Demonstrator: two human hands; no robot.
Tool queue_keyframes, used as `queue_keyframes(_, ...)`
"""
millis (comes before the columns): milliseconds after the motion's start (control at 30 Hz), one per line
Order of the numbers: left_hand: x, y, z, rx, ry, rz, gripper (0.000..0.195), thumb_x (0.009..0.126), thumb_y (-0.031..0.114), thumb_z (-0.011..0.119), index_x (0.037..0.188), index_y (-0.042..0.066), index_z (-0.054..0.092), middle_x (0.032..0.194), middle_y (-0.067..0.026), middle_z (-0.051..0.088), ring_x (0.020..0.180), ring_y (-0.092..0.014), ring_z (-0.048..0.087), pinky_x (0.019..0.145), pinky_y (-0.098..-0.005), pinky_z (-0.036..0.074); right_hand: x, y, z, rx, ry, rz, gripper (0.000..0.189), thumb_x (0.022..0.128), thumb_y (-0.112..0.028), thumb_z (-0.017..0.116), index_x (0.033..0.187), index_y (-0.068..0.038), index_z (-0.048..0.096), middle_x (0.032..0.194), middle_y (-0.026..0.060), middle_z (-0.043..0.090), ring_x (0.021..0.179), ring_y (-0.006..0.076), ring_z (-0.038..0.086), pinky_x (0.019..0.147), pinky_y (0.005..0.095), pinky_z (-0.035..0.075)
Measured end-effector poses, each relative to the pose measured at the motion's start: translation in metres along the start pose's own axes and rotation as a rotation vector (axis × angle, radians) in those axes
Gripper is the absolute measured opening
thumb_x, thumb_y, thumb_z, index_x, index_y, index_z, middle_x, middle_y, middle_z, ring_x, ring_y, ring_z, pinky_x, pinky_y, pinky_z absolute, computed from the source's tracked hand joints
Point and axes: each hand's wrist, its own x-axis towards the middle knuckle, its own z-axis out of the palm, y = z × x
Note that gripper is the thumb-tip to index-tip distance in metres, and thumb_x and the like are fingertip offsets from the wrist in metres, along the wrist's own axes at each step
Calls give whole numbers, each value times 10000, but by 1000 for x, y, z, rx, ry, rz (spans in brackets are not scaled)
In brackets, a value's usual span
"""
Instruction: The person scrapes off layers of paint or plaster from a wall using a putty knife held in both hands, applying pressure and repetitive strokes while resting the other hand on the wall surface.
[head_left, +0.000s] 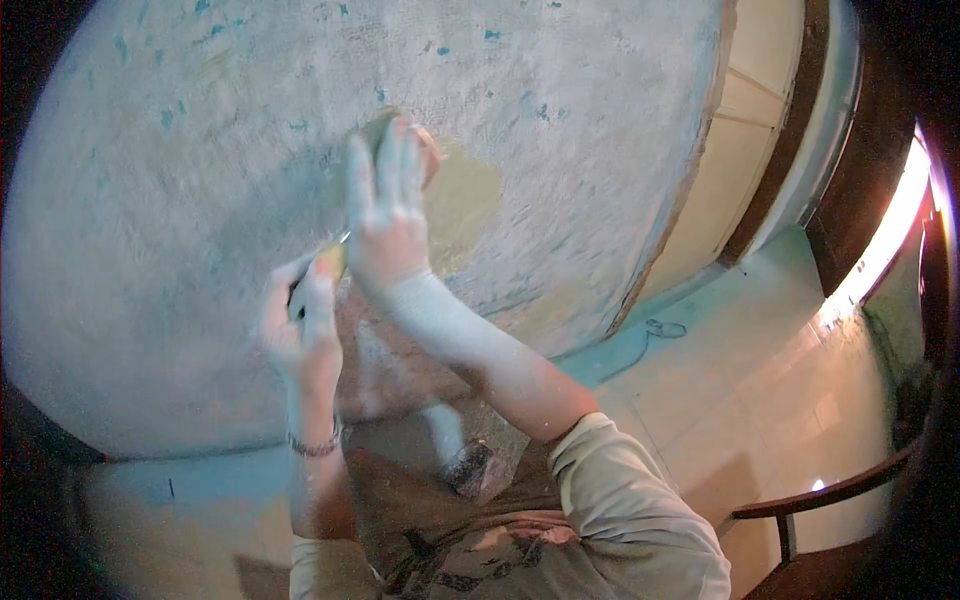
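My right hand (390, 232), coated in pale dust, lies flat with its fingers up on the wall (600, 142). Beneath those fingers is a flat pad (430, 159) with a reddish edge, perhaps folded sandpaper; most of it is hidden. A smooth beige filler patch (469, 206) shows on the wall just right of the fingers. Lower and to the left, my left hand (307, 311) grips a small hand tool (335, 257) with yellow and dark parts and a bright tip. The tool's exact kind is unclear. Both hands look slightly blurred.
Small turquoise paint flecks dot the whitish wall. To its right are a cream panel (739, 150) and dark wooden trim (780, 127). A thin cable (666, 328) lies on the dusty tiled floor (720, 397). A curved wooden piece of furniture (832, 495) stands at lower right.
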Motion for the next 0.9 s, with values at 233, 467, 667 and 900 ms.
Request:
queue_keyframes(233,-17,11,-15,9,18,-132,227,883,239,618,903,16,656,838,-44,636,754,-103,554,695,-242,447,-13,-12,0,51,-47,-17,600,779,-10,493,1352,52,330,1418,371,171,1331,524,157,1096,544,180)
queue_keyframes(467,-22,8,-2,61,76,-65,202,874,203,631,885,2,652,797,-66,654,696,-96,563,629,-241,452,-22,-9,2,108,-42,15,579,781,-19,489,1338,59,348,1395,384,213,1313,532,201,1086,555,189)
queue_keyframes(667,-15,15,2,77,36,-56,190,875,190,634,855,0,634,745,-33,623,660,-73,525,599,-224,432,-12,-1,-7,61,27,51,569,794,-34,496,1342,31,358,1411,359,217,1310,535,203,1085,551,196)
queue_keyframes(900,-8,17,19,-27,-20,-174,214,883,224,627,849,14,642,773,-30,626,688,-83,526,636,-239,432,-4,17,-10,31,65,55,553,805,-54,488,1339,24,367,1418,350,219,1320,515,211,1085,543,198)
